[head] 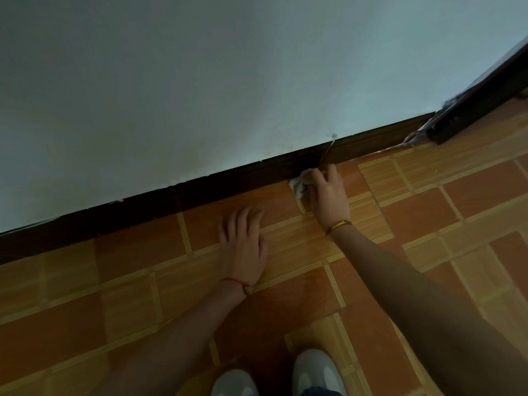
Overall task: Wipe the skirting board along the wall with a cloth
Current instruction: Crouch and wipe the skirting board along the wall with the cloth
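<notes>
**Q:** which way from here?

**A:** My right hand (325, 192) has the cloth (300, 185) bunched under curled fingers, pressed where the skirting board (228, 178) meets the floor (428, 201). The board runs left-right; my left hand (243, 241) is spread flat on the floor nearby.

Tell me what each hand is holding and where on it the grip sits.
The right hand holds a bunched white cloth under its fingers, against the foot of the skirting board. The exact grip cannot be told. The left hand holds nothing, flat on the floor.
</notes>
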The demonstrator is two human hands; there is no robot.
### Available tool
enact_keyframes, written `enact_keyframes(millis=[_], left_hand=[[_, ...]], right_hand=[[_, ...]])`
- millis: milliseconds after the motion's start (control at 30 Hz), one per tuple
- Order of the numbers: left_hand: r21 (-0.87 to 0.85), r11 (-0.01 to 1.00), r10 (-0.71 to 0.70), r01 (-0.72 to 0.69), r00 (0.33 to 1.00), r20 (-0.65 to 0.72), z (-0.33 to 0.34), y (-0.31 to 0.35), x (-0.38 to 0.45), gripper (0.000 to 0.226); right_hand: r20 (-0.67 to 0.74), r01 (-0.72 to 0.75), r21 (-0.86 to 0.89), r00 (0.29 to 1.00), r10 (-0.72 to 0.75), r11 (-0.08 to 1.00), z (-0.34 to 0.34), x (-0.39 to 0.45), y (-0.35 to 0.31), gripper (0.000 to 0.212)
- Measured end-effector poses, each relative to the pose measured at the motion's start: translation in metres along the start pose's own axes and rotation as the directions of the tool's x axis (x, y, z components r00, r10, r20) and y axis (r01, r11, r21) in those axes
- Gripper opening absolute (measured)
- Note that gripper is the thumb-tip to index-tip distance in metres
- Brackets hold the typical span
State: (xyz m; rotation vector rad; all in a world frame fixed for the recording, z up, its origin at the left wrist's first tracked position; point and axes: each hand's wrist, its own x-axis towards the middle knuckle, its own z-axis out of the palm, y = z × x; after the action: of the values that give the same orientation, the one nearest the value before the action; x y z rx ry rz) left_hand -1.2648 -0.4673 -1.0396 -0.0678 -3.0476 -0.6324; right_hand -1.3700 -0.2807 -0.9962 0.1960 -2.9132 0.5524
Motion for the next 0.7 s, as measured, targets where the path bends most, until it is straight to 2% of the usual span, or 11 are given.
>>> enact_keyframes(millis=[167,300,400,467,533,567,600,633,700], left_hand=[[0.043,0.999,-0.033,0.031,0.998,0.050,0.003,0.004,0.003,0.051],[0.055,0.998,-0.039,0.036,0.998,0.057,0.008,0.006,0.002,0.051],[0.073,0.996,-0.046,0.042,0.997,0.055,0.008,0.006,0.000,0.052],[0.074,0.997,-0.040,0.036,0.998,0.049,0.008,0.006,0.000,0.052],[0.073,0.997,-0.039,0.036,0.998,0.042,0.008,0.006,0.000,0.051],[0.076,0.996,-0.040,0.037,0.999,0.037,0.008,0.007,0.000,0.052],[0.077,0.996,-0.042,0.040,0.999,0.032,0.009,0.008,0.000,0.052],[0.078,0.996,-0.044,0.042,0.999,0.026,0.010,0.008,0.000,0.052],[0.086,0.995,-0.044,0.044,0.999,0.007,0.011,0.009,0.000,0.052]], right_hand=[[-0.100,-0.274,0.071,0.955,0.280,0.959,0.004,0.009,0.016,0.032],[-0.116,-0.266,0.178,0.950,0.288,0.947,0.010,0.009,-0.009,0.028],[-0.172,-0.309,0.308,0.912,0.372,0.900,0.004,0.011,-0.013,0.021],[-0.222,-0.398,0.420,0.826,0.518,0.815,-0.008,0.019,-0.008,0.019],[-0.264,-0.469,0.545,0.691,0.673,0.695,-0.025,0.033,0.001,0.021],[-0.292,-0.462,0.590,0.642,0.709,0.662,-0.033,0.040,0.005,0.022],[-0.320,-0.441,0.607,0.627,0.711,0.662,-0.039,0.044,0.008,0.021],[-0.331,-0.420,0.602,0.642,0.691,0.679,-0.042,0.045,0.009,0.021],[-0.301,-0.388,0.556,0.731,0.613,0.736,-0.043,0.039,0.002,0.019]])
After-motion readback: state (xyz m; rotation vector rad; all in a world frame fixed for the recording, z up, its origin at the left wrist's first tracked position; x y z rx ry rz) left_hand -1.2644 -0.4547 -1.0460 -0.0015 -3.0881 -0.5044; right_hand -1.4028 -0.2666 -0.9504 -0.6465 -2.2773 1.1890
